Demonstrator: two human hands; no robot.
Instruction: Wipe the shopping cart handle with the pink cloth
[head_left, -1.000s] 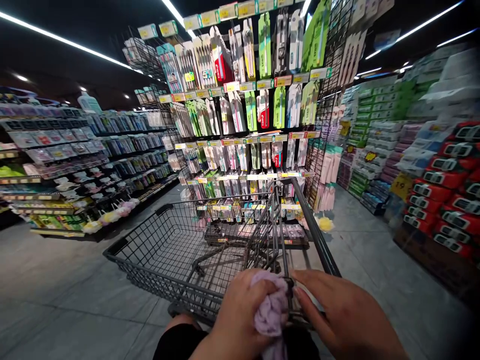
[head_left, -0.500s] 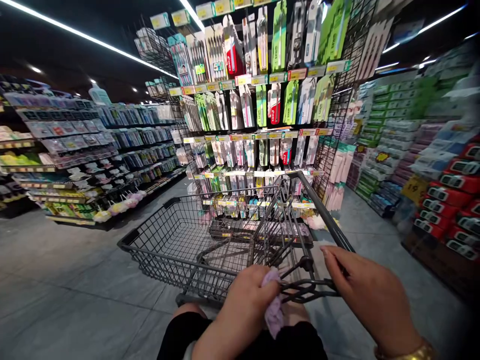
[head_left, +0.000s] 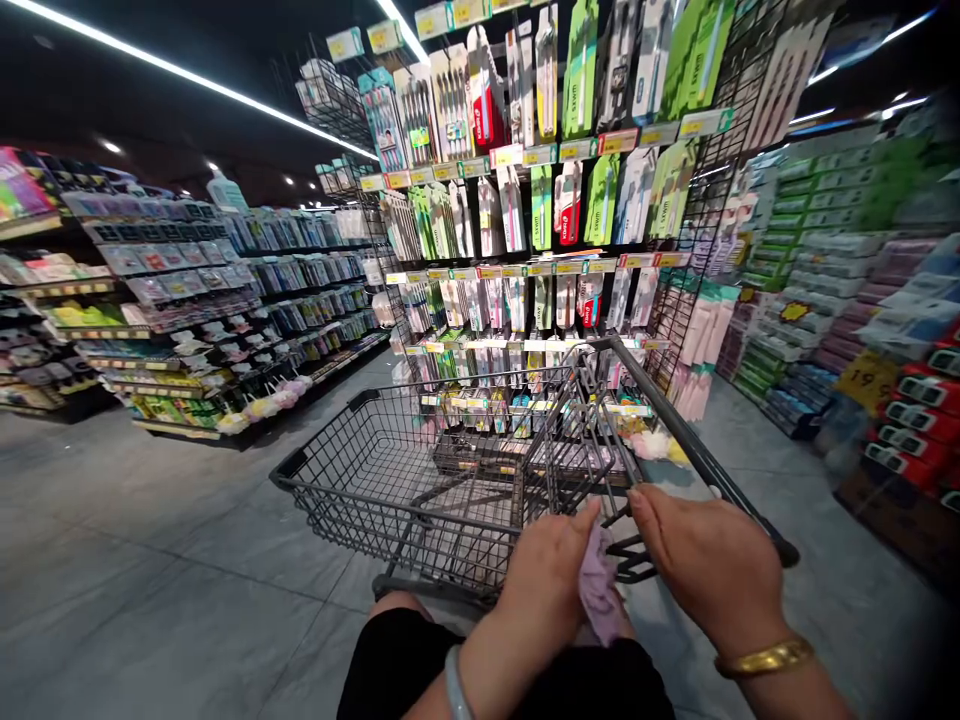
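A crumpled lilac cloth [head_left: 598,590] is held in my left hand [head_left: 546,580], its loose end hanging down over my lap. My right hand [head_left: 709,560] is just to the right of the cloth, its fingers curled and its thumb pointing toward the left hand. Whether anything lies inside those curled fingers is hidden. Right behind both hands stands a dark wire shopping cart [head_left: 405,520], its basket holding nothing that I can see. The cart's handle [head_left: 697,455] runs past the right hand on its far side, uncovered along its length.
A rack of packaged toothbrushes [head_left: 540,210] rises beyond the cart. Stocked shelves [head_left: 195,280] line the left side. Stacks of packaged goods [head_left: 802,260] and red packs [head_left: 911,420] stand at the right. Grey floor [head_left: 187,560] spreads to the left.
My right hand has come off the cart handle and moved left, close to my left hand. The left hand with the lilac cloth has shifted right and slightly up. The view has turned a little left.
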